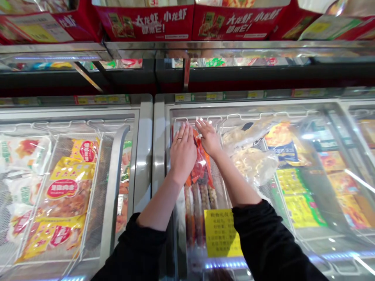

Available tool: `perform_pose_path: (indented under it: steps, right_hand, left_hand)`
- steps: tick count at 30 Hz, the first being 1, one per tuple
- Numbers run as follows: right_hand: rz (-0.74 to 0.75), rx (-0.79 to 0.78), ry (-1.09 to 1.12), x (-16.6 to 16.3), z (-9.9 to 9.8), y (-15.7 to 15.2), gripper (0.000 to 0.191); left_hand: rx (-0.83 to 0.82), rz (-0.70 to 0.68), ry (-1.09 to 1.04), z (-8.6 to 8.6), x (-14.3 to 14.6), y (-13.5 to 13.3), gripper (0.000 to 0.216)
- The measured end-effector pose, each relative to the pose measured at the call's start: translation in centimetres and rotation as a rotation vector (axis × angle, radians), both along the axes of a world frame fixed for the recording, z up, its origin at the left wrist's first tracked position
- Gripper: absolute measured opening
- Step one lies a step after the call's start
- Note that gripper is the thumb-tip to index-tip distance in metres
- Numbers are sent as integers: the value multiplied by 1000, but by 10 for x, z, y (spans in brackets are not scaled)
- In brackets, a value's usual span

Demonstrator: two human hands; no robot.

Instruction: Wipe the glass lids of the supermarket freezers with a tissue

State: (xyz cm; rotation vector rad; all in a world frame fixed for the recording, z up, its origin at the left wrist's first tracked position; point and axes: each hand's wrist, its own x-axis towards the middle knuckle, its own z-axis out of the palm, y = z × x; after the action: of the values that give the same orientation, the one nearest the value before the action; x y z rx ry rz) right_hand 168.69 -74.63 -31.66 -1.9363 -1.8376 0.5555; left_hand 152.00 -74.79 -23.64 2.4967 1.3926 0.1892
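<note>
My left hand point(184, 154) lies flat, palm down, with its fingers stretched forward and a thin ring on one of them. Just beside it on the right is my right hand point(209, 138), its fingers extended forward and slightly bent. Both are over an orange-topped clear pack of skewers point(202, 168) in the freezer chest. I cannot tell whether they touch the pack or rest on the glass lid point(249, 113) above it. Neither hand visibly grips anything. Lower down, a yellow paper notice point(221, 234) covers part of the skewers and is partly behind my right forearm.
Clear bags of pale food point(254, 164) and yellow-green packs point(295, 199) lie right of my arm. Left of the metal frame point(146, 156), another chest holds yellow meat bags point(68, 187) in wire baskets. A steel shelf edge point(205, 50) with red boxes point(146, 23) runs above.
</note>
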Motion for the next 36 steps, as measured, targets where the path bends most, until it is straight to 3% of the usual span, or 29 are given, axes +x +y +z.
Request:
perform_pose_path:
  steps: [3,6,9,13,15,18,21,25,28,32,36]
  right_hand:
    - [76,38,31,3,-1,-38,92]
    - [57,68,54,17,-1,-64,96]
    - [-50,82,51,25,-4,-45,92]
    - [-108,85,17,9,-7,-7,83]
    - [-36,75,29,1,-3,-13,83]
    - [95,49,67,3,5,-50,89]
    - [90,46,82,18,10,-78,96]
    - [-35,50,47,23,6,-62,94]
    - [-12,34,29,2,6,-50,92]
    - [174,6,64,-18,17,-94,100]
    - [207,-1,71,3,23,-144,106]
  left_hand:
    - [-1,-19,-2,-6,2,4,62]
    - [-20,6,-26,-7,0,3,63]
    - [-47,30,-54,-6,0,4,63]
    - [-73,43,-111,-7,1,8,64]
    - [-79,47,-129,-9,1,9,65]
    - [-79,51,-132,-10,2,9,65]
    - [-81,48,-127,-10,1,8,66]
    - [-55,39,-146,-12,1,6,68]
    - [-25,50,-158,-14,0,6,67]
    - [-20,60,-145,-16,0,5,67]
    - [-25,49,-138,-20,1,5,74]
